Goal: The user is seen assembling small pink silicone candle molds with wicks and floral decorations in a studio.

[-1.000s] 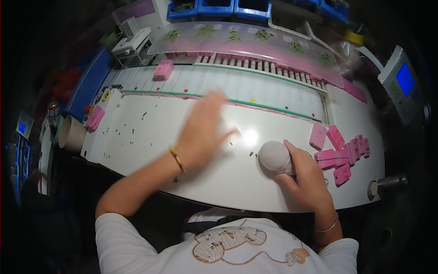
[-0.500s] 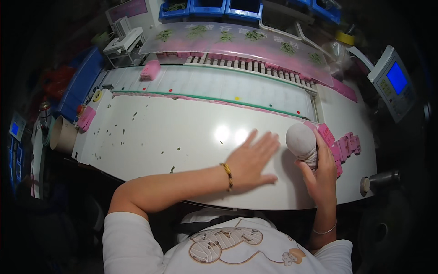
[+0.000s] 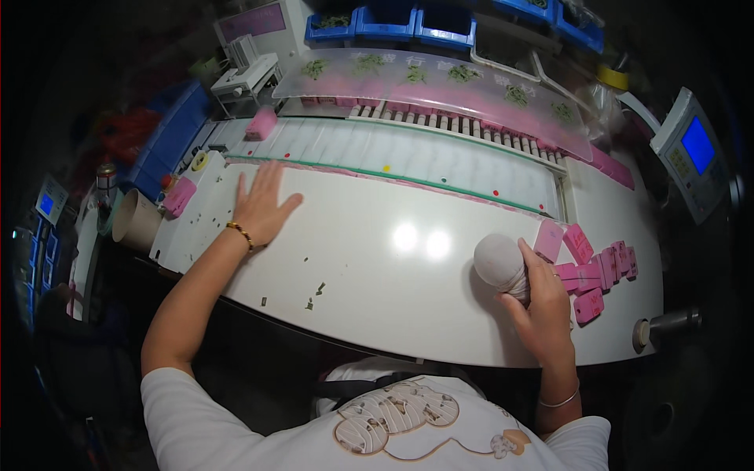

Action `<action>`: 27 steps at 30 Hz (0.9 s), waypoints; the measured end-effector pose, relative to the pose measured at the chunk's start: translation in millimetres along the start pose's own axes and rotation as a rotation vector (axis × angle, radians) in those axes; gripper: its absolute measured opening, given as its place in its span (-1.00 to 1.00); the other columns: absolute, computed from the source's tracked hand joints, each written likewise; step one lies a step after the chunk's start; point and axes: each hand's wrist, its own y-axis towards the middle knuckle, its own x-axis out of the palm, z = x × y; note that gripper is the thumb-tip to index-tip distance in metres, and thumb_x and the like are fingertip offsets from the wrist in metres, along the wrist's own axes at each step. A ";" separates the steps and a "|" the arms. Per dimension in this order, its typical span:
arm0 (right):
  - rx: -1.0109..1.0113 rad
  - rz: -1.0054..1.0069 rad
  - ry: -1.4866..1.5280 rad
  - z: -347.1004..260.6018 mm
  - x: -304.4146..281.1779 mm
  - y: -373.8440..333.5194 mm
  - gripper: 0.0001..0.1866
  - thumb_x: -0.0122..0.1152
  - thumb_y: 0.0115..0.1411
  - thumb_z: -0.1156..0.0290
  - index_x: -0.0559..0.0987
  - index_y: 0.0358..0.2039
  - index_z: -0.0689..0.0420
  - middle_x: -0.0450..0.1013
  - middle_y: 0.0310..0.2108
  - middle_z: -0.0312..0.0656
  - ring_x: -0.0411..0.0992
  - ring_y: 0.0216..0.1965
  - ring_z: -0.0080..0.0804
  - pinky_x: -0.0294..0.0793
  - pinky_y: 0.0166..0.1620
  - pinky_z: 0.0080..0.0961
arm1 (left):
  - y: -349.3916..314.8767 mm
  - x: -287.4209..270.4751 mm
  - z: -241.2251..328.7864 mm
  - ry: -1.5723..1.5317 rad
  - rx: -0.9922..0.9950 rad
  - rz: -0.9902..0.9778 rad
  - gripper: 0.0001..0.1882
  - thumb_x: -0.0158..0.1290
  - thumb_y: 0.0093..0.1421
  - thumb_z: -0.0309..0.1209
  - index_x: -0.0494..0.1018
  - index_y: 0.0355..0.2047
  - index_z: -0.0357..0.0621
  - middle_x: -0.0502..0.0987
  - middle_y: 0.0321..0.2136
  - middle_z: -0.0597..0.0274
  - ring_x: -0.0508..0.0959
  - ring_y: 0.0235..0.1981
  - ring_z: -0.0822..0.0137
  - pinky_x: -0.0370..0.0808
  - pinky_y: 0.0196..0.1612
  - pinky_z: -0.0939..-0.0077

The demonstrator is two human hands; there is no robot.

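Left hand (image 3: 261,206) has swung from mid-table to the far left of the white tabletop (image 3: 393,298), fingers spread, gripping nothing, on or just over the surface (can't tell which), near the dotted white lane (image 3: 393,149). Right hand (image 3: 543,310) is wrapped around the neck of the grey round-headed bundle (image 3: 500,261), at table right beside the pink blocks (image 3: 589,276). Dark bits (image 3: 309,305) lie loose near the front edge, more by the left forearm, so sweeping looks only partly done.
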 end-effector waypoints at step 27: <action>0.277 -0.162 0.192 34.3 -27.7 -20.7 -0.38 0.43 -0.01 0.33 0.43 0.04 0.30 0.49 -0.16 0.00 0.51 -0.12 -0.04 0.49 -0.05 -0.21 | 6.8 -32.3 49.2 -0.038 0.458 0.327 -0.19 0.08 0.24 -0.31 -0.01 0.43 -0.18 -0.03 0.44 -0.10 -0.09 0.47 -0.08 -0.19 0.45 0.00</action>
